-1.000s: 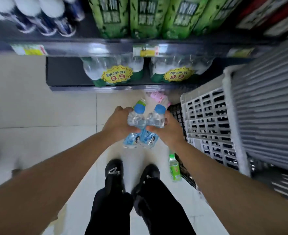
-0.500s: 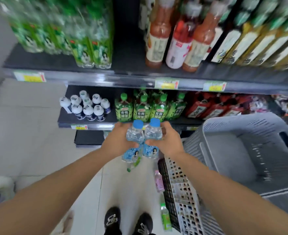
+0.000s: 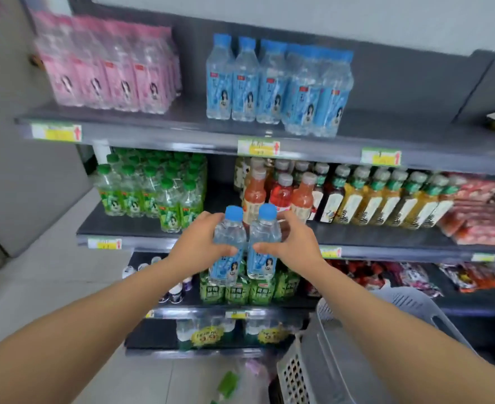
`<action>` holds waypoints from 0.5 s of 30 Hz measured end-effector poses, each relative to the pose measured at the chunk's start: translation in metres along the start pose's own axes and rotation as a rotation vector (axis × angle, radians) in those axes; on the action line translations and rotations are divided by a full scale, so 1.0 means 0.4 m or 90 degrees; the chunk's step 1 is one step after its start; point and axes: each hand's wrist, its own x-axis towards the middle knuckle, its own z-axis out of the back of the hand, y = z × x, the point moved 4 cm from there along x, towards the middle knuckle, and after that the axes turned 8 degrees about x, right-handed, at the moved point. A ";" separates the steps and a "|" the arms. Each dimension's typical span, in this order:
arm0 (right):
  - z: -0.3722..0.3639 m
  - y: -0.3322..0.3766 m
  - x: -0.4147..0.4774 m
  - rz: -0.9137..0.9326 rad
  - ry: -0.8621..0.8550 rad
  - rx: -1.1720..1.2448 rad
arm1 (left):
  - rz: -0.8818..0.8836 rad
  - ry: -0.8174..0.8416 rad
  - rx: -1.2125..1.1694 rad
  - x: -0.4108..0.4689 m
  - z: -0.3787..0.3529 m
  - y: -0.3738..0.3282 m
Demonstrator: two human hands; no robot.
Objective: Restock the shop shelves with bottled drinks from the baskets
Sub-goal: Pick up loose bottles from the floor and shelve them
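Pink packs [image 3: 106, 65]: on the same top shelf as the blue row [image 3: 275, 83], to its left, with a bare gap between them
Green packs [image 3: 153, 188]: one shelf below the blue row, off to its left
Left hand [image 3: 199, 243]: well below the blue row, in front of the second shelf; fingers curled round the left bottle, thumb across its front
Left bottle [image 3: 230, 233]: blue cap and label like the blue row's, upright, well below it, close beside its twin
Right bottle [image 3: 265, 233]: same kind, upright, straight below the blue row's middle
Blue row: loose bottles on its left, a wrapped pack on its right, standing at the shelf's front edge
Right hand [image 3: 295, 243]: below the blue row; fingers wrapped round the right bottle's far side, thumb on its near side
Basket [image 3: 328, 360]: far below the blue row, slightly right; whether it holds anything cannot be told
Bare shelf [image 3: 400, 121]: just right of the blue row, no stock showing
Done: the blue row is partly filled and the shelves below it look well stocked
Left: both held bottles are not yet on any shelf; by their match they probably belong with the blue row, in the gap on either side of it; how much more is to come cannot be judged
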 end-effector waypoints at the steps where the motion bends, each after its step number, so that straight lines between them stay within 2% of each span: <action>1: 0.019 0.027 0.011 0.013 -0.004 0.002 | -0.005 -0.012 0.007 0.005 0.030 -0.019; 5: 0.097 0.139 0.056 0.065 -0.022 0.013 | -0.025 -0.073 -0.006 0.028 0.156 -0.096; 8: 0.149 0.223 0.096 0.101 -0.048 0.025 | -0.055 -0.126 -0.078 0.047 0.250 -0.140; 15: 0.214 0.381 0.212 0.173 -0.114 0.009 | -0.069 -0.188 -0.133 0.146 0.411 -0.169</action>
